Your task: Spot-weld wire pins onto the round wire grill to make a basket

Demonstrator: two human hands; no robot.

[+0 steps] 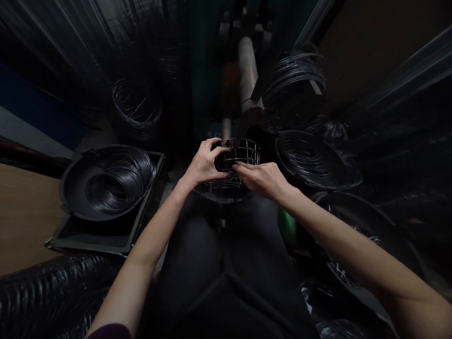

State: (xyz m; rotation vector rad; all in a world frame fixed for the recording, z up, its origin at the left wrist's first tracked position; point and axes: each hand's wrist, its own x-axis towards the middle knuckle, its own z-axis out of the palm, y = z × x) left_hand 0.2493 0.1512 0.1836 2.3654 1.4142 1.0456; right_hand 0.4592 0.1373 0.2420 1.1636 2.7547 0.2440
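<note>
A round wire basket [249,153] sits in front of my lap, below the pale metal arm of a machine [248,70]. On its left side, my left hand [208,162] has its fingers curved round the wires, thumb apart from the fingertips. My right hand [259,178] reaches in from the right, its thumb and index finger pinched at a wire on the near part of the basket. Shadow hides the basket's lower part and the wire joints.
To the left, a black basin [76,188] holds wire rings [120,181] on a framed tray [95,247]. Wire coils [137,110] stand behind it. At right are a dish of rings [303,157], a large coil [294,80] and a basin with wire pieces [379,216].
</note>
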